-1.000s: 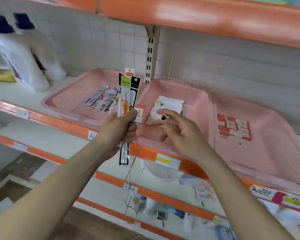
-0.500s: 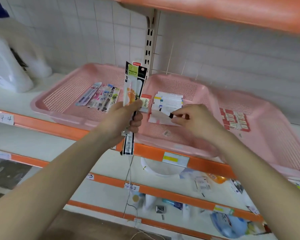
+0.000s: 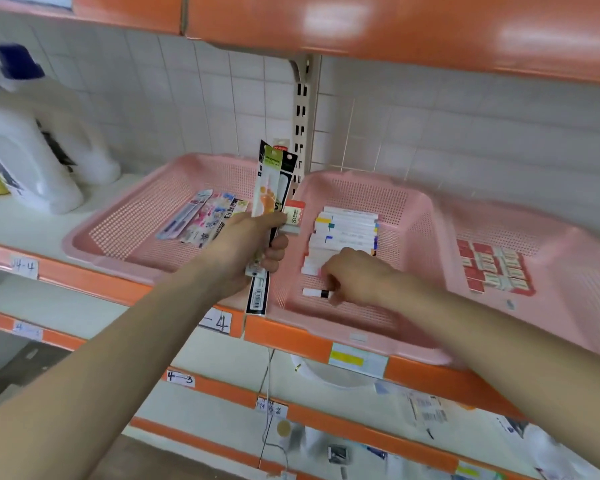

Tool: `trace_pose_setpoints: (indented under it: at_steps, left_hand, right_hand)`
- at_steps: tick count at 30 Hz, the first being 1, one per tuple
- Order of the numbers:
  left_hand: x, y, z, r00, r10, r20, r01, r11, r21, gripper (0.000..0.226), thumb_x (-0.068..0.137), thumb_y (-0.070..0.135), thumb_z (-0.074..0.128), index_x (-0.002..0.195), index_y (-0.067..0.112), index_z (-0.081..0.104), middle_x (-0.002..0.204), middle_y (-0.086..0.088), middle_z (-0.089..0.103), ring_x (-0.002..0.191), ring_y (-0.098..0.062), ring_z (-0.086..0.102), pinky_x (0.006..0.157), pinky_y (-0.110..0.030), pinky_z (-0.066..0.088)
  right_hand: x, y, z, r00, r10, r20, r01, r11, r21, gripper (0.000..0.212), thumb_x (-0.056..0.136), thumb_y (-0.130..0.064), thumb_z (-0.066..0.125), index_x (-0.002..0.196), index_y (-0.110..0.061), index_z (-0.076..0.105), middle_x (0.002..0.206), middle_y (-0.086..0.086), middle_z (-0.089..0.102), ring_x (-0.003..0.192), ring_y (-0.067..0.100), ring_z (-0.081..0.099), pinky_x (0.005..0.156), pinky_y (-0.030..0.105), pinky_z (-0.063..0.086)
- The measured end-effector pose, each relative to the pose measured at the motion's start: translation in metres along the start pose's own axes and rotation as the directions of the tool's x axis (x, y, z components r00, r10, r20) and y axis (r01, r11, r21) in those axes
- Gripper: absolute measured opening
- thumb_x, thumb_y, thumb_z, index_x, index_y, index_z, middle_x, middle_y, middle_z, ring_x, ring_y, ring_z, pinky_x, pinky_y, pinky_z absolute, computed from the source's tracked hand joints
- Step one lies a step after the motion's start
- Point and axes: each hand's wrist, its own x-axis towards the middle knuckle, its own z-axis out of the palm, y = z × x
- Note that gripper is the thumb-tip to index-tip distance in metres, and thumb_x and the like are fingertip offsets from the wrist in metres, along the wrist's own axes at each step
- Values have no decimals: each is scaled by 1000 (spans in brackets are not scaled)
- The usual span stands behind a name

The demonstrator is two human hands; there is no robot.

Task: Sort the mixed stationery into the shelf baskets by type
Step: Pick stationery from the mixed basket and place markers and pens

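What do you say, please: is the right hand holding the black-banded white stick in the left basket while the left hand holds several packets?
Not quite: the head view shows the right hand holding the black-banded white stick in the middle basket, not the left; the left hand holds several packets.

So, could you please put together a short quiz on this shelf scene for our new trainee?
1. True or false: the right hand holds a white marker inside the middle basket.
2. What does the left hand grip? A) a bundle of long packets B) a bottle C) nothing
3. Fill in: the red-and-white erasers lie in the ___ basket.
Key: 1 true; 2 A; 3 right.
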Motion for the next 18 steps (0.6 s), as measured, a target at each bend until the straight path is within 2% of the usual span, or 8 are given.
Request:
trace_pose_setpoints:
  at_steps: [4,7,11,14,16,18]
  left_hand:
    - [0,-4,-1,1000,31,4,-31,999,42,20,101,13,52,83,15,45,54,0,46,44,-10,37,36,-19,30]
    - [0,-5,-3,999,29,15,-30,998,49,20,102,13,51,83,15,44,55,0,46,44,-10,38,37,-19,30]
    - [2,-5,-4,1000,27,15,-28,998,62,19,101,13,53,85,16,44,57,-1,45,46,-11,38,37,-19,31]
    - [5,-7,-4,999,29,19,-30,994,103,20,100,15,56,85,16,43,57,-1,44,47,-12,36,38,-20,30]
    - [7,-7,-3,999,38,17,-40,989,144,21,99,16,60,86,14,43,57,-2,44,47,-13,36,39,-20,29]
    - [10,-6,-1,999,36,37,-42,983,180,23,98,17,62,82,12,45,56,-1,43,46,-12,34,38,-20,27]
  right_hand:
    - [14,3,0,999,16,-31,-14,998,69,12,84,-11,76,86,-14,64,97,4,58,93,25,62,71,28,46]
    - [23,9,2,992,90,-86,-76,986,150,26,82,-18,78,74,-14,54,99,9,60,87,26,61,69,30,46]
    - [22,19,5,983,147,-114,-109,952,286,33,77,-26,83,69,-17,53,91,8,60,82,24,58,65,30,42]
    - [16,18,-4,957,144,-253,-20,900,435,26,77,-29,83,86,-18,62,90,3,63,79,20,59,70,30,48]
    - [8,15,-17,891,99,-442,155,851,502,32,79,-22,82,106,-20,65,97,-3,63,76,14,59,68,17,44]
    - [-1,11,-30,816,18,-578,306,834,459,47,79,-16,81,122,-24,62,107,-9,61,77,7,60,66,7,40]
